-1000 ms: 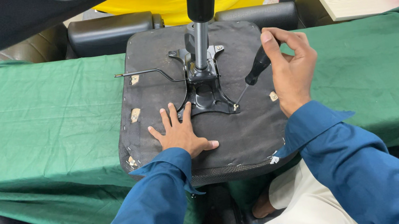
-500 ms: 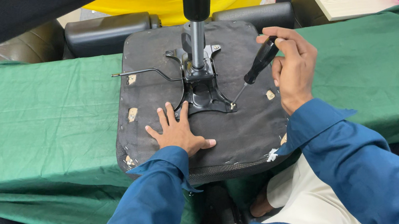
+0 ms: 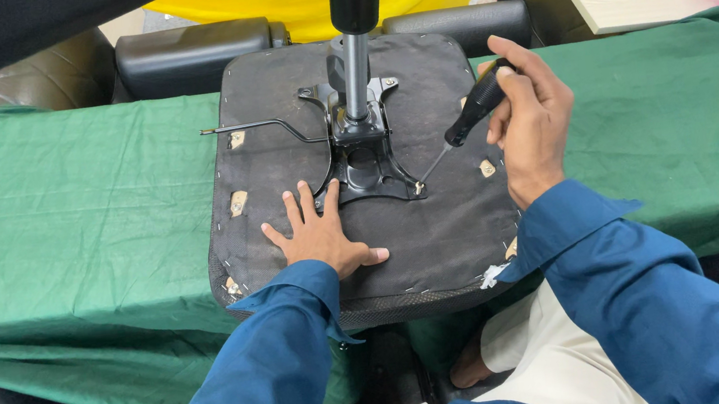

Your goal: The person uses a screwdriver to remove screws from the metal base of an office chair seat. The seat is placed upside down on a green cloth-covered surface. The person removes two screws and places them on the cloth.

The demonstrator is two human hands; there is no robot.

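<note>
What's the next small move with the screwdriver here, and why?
Probably seat the tip squarely and start turning. The right hand grips the screwdriver tilted, its tip at the near right corner of the black metal bracket, while the left hand lies flat on the upturned seat base, bracing it.

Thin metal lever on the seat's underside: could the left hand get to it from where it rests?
Probably yes. The left hand lies flat on the upturned seat base, and the thin metal lever sits just beyond its fingertips with only bare fabric between. The right hand holds the screwdriver on the other side.
</note>
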